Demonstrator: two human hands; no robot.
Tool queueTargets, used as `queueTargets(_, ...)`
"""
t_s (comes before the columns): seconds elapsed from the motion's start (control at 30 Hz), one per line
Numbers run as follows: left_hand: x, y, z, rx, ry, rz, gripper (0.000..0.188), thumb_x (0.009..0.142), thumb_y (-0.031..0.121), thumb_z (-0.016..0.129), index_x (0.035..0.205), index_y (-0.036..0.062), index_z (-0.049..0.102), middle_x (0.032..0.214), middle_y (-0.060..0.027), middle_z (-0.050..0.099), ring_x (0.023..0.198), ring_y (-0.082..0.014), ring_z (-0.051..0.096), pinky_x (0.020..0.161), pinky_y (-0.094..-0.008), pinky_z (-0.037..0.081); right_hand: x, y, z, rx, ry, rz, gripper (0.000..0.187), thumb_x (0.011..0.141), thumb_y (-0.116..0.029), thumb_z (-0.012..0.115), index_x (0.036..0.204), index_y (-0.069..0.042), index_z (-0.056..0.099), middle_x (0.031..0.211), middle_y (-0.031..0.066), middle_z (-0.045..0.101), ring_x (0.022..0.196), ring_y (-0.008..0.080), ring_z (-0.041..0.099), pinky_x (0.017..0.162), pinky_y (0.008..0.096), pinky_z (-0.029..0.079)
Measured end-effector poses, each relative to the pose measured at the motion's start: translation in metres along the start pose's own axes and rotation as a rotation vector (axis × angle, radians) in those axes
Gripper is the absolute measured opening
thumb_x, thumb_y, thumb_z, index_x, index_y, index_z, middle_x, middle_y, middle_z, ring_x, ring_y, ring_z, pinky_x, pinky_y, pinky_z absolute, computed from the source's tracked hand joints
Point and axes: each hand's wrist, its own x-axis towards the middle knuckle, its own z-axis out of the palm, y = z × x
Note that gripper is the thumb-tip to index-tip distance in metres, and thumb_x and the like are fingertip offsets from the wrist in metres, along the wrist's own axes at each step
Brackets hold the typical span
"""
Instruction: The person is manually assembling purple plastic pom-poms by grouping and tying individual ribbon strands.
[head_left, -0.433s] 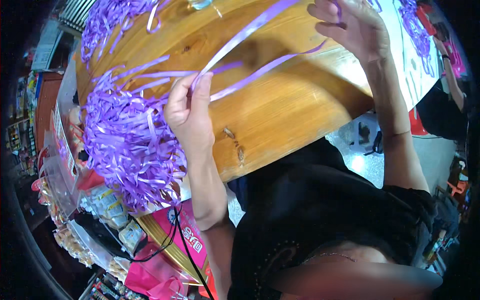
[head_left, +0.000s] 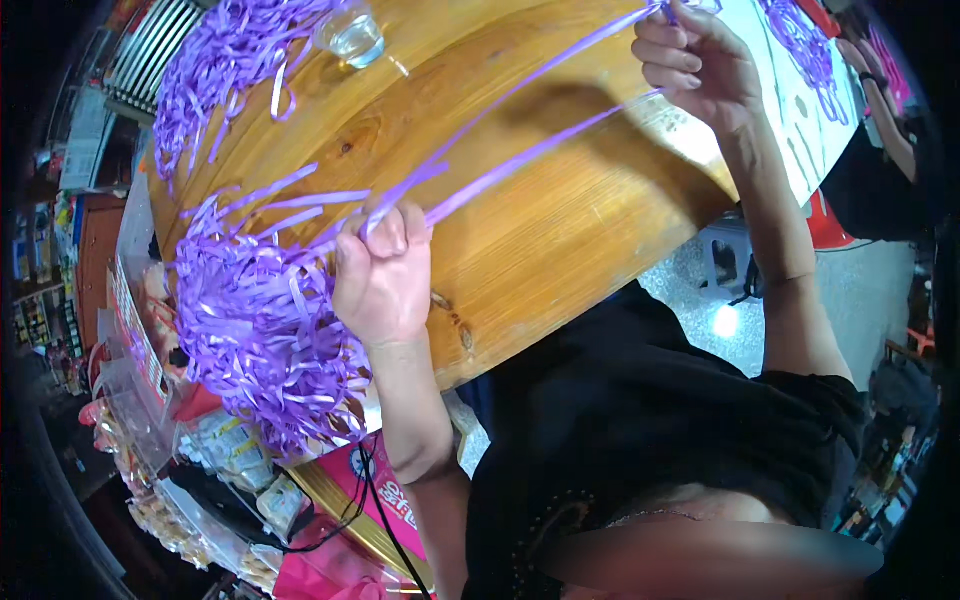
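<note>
Two strands of purple ribbon (head_left: pixel 540 158) stretch nearly straight between my hands above the wooden table. My left hand (head_left: pixel 385 280) is closed, its fingers curled over the ribbon at the right edge of a big heap of shiny purple ribbon strips (head_left: pixel 265 310). Several loose ribbon ends lie on the wood just beyond that hand. Up at the far right, my right hand (head_left: pixel 705 68) pinches the other end of the strands between thumb and fingers. A small bunch of ribbon shows at its fingertips, cut off by the upper edge of the picture.
A clear glass (head_left: pixel 352 38) stands at the far side of the wooden table (head_left: pixel 560 260), beside a second purple ribbon heap (head_left: pixel 225 65). More purple ribbon (head_left: pixel 805 55) lies on a white surface at right. Another person's arm (head_left: pixel 890 125) shows there. Black cables (head_left: pixel 375 500) hang at the lower left.
The strands were slack and curved and are now drawn taut. My left hand has turned, its fingers curling over the ribbon. My right fingers have closed together. The glass has come further into view.
</note>
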Motion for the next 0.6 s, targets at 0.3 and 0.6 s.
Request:
queueTargets(0.3, -0.005, 0.006, 0.005, 0.24, 0.216, 0.02, 0.047, 0.091, 0.028, 0.059, 0.126, -0.0014, 0.049, 0.116, -0.0141, 0.055, 0.107, -0.0265, 0.052, 0.088, -0.0426, 0.043, -0.032, -0.117, -0.01, -0.513, 0.028, -0.744, 0.011, 0.088, -0.014, 0.058, 0.079, -0.007, 0.057, 0.064, 0.0009, 0.049, 0.054, 0.0138, 0.046, 0.047, 0.0264, 0.038)
queueTargets(0.6, 0.0, 0.004, 0.003, 0.086, 0.249, -0.016, 0.031, 0.096, 0.023, 0.05, 0.119, 0.0022, 0.055, 0.092, -0.0044, 0.05, 0.08, -0.0152, 0.046, 0.073, -0.0326, 0.038, -0.031, -0.22, -0.031, -1.416, 0.621, -1.366, 0.017, 0.086, -0.013, 0.065, 0.099, -0.002, 0.068, 0.08, 0.0009, 0.064, 0.065, 0.0071, 0.054, 0.055, 0.0203, 0.042)
